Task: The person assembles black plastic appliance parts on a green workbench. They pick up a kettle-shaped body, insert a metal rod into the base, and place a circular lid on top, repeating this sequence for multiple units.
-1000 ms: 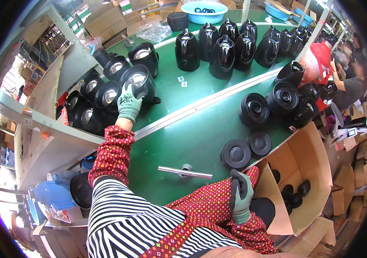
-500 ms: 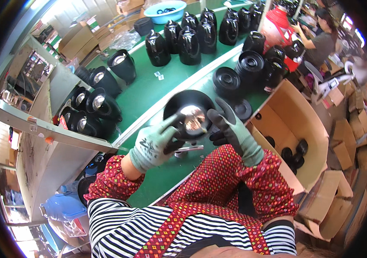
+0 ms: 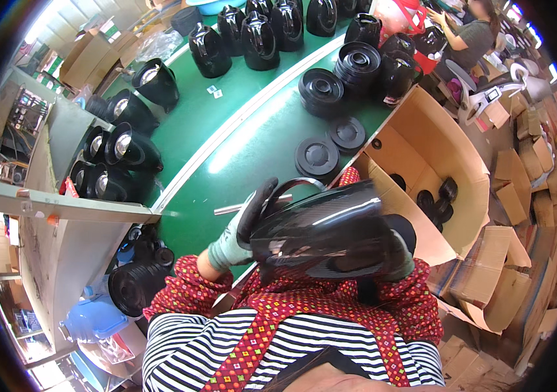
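A glossy black jug body (image 3: 331, 225) with a curved handle (image 3: 308, 183) lies on its side in the air, close to my lap. At its left end my left hand (image 3: 242, 228), in a grey-green glove with black palm and fingers, is closed on it beside the handle. My right hand (image 3: 400, 255) supports the other end; the jug hides most of its fingers. A thin metal bar (image 3: 228, 209) shows on the green table (image 3: 187, 228) beyond my left hand. Past the jug, two flat black discs (image 3: 318, 158) rest near the table's right edge.
Stacked black round parts (image 3: 321, 88) and upright black jugs (image 3: 260, 42) stand farther back. Shells with silvery insides (image 3: 125, 145) lie at the left, near a metal frame (image 3: 63, 208). A cardboard box (image 3: 455, 124) holding several black parts adjoins the table's right. Another person (image 3: 471, 39) works far right.
The jug has tipped from mouth-up, its shiny inside showing, onto its side and come nearer my body. My right hand has moved to its right end. The whole view has shifted.
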The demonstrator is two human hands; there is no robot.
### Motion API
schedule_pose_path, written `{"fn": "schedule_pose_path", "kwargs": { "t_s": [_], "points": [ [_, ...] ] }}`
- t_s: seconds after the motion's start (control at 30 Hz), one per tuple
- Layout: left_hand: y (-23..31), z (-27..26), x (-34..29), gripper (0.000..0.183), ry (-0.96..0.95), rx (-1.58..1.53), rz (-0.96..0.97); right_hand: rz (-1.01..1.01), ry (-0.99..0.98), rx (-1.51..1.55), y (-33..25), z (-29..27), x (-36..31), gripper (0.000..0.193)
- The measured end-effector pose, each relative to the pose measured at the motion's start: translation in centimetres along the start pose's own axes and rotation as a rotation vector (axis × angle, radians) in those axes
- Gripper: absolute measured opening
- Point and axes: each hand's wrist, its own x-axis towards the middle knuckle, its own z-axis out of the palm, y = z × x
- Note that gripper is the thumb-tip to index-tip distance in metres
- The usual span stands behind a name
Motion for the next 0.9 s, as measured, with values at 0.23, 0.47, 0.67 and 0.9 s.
{"fn": "schedule_pose_path", "kwargs": {
  "t_s": [0.23, 0.47, 0.67, 0.9],
  "points": [
    [-2.9, 0.8, -3.1, 0.085, 0.514, -0.169, -0.107, 0.076, -0.006, -0.409, 0.2, 0.0, 7.5, 0.055],
    [-4.3, -1.2, -3.7, 0.08, 0.494, -0.172, -0.191, -0.201, 0.32, -2.467, -4.8, -3.8, 20.3, 0.103],
    [-5.2, -1.3, -3.3, 0.075, 0.376, -0.214, -0.247, -0.376, 0.274, -2.306, -4.9, -5.1, 20.3, 0.104],
    [-4.9, 1.8, 0.4, 0.07, 0.098, -0.275, -0.246, -0.636, 0.037, -1.409, -5.2, 3.1, 7.1, 0.103]
  ]
}}
